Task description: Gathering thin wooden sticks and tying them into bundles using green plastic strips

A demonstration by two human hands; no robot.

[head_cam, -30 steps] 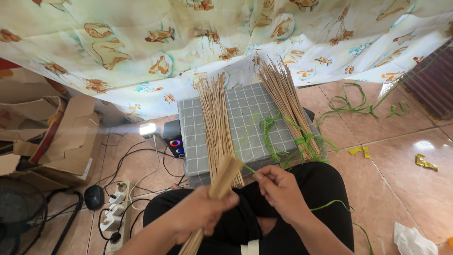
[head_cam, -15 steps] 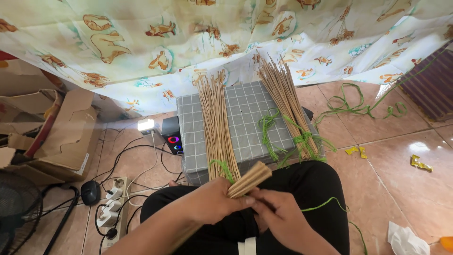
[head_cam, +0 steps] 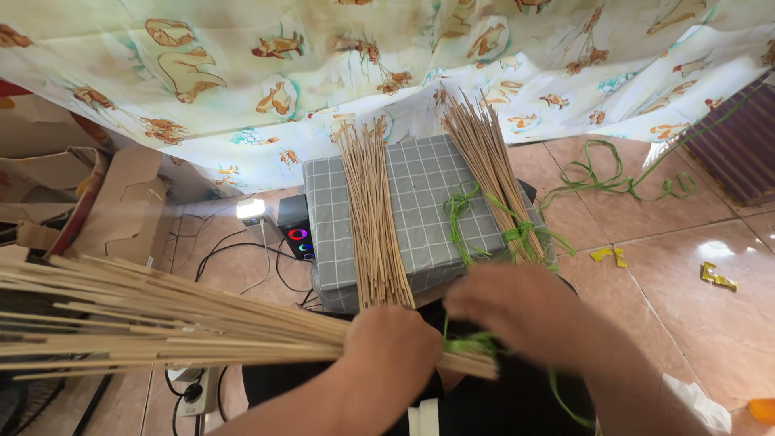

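Green plastic strip (head_cam: 472, 345) sits at the gathered end of a bundle of thin wooden sticks (head_cam: 161, 323), just between the two hands. Left hand (head_cam: 391, 347): fingers wrapped tight round the bundle near its right end, closed into a fist on it. The sticks fan out leftward, nearly level, toward the frame edge. Right hand (head_cam: 525, 311): motion-blurred, at the strip and touching or nearly touching the stick ends; whether its fingers pinch the strip or lie open on it cannot be told.

Judgement on the step in hand, binding the bundle: keep the left grip close to the tie point so the sticks do not splay, hold the ends flush, draw the strip snug before knotting. Slack here would likely let sticks slide out.

Outward: the bundle lies over the person's lap, dark trousers (head_cam: 500, 404) below. Ahead, a grey checked cushioned box (head_cam: 424, 202) carries a loose bundle of sticks (head_cam: 374, 218) on its left part and a tied bundle (head_cam: 488, 173) on its right part, green strip looped round the latter. More green strip (head_cam: 613, 182) trails on the tiled floor (head_cam: 686, 307). Cardboard pieces (head_cam: 113, 210) left; patterned cloth (head_cam: 323, 64) hangs behind.
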